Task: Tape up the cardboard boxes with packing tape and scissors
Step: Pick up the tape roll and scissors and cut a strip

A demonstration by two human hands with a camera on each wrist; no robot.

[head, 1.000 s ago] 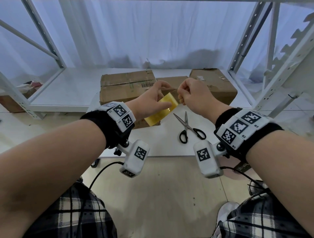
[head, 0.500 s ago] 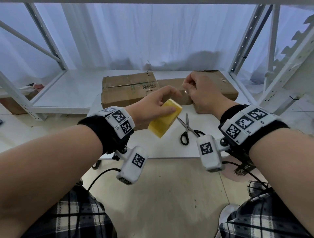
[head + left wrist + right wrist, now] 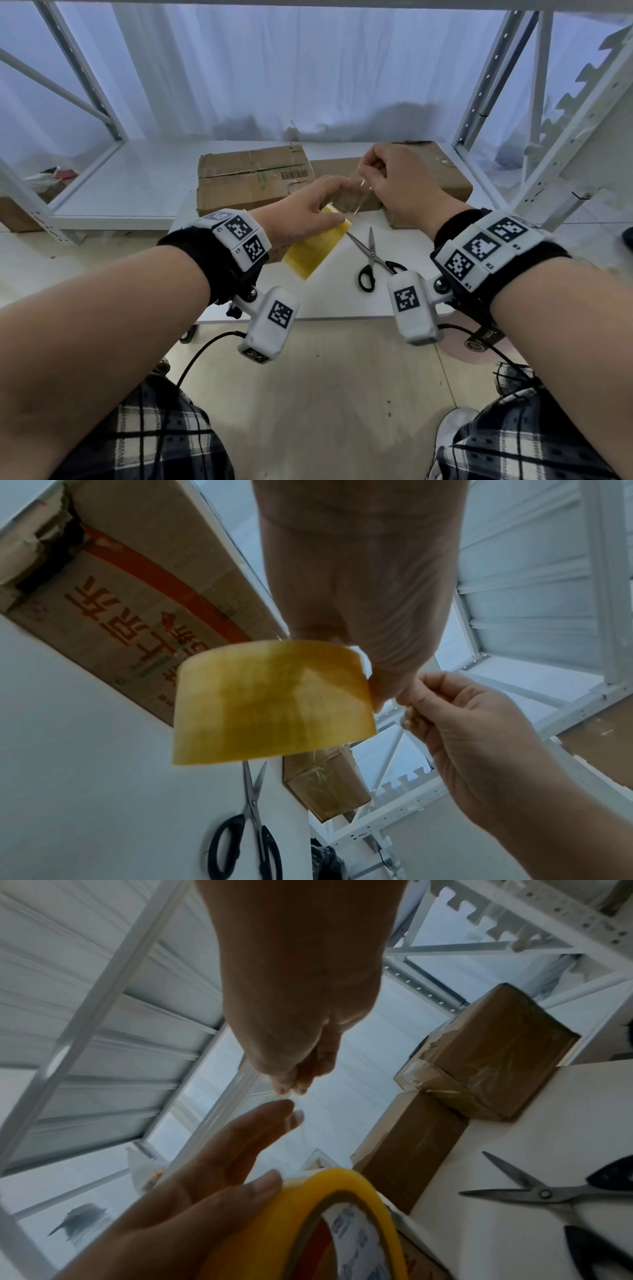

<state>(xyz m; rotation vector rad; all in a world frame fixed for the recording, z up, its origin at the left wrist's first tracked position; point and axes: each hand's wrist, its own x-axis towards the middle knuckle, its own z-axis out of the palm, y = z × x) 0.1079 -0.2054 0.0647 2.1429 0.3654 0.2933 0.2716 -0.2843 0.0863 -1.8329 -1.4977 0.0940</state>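
Tape roll sits in the left hand, above the near part of the counter. The fingers of this hand are curled around the yellow roll, thumb on the outer face. The right hand is a little higher and farther, and it pinches the free end of the tape between thumb and fingertips. A short clear strip is stretched between the two hands.

Scissors lie on the counter, just right of the roll, with blades slightly apart. Three boxes stand at the far side: a left box with a barcode, a middle box behind the hands, and a right box that already looks wrapped in tape.

Several things could go wrong from here, I think. The strip is thin and sticky, so it may fold and stick to itself if the hands come closer or twist. The pinch covers only a small edge, so the end may slip and snap back on the roll. Both hands are busy, so reaching for the scissors means one hand must let go, and then the strip could fall on the counter or a box in a wrong place.
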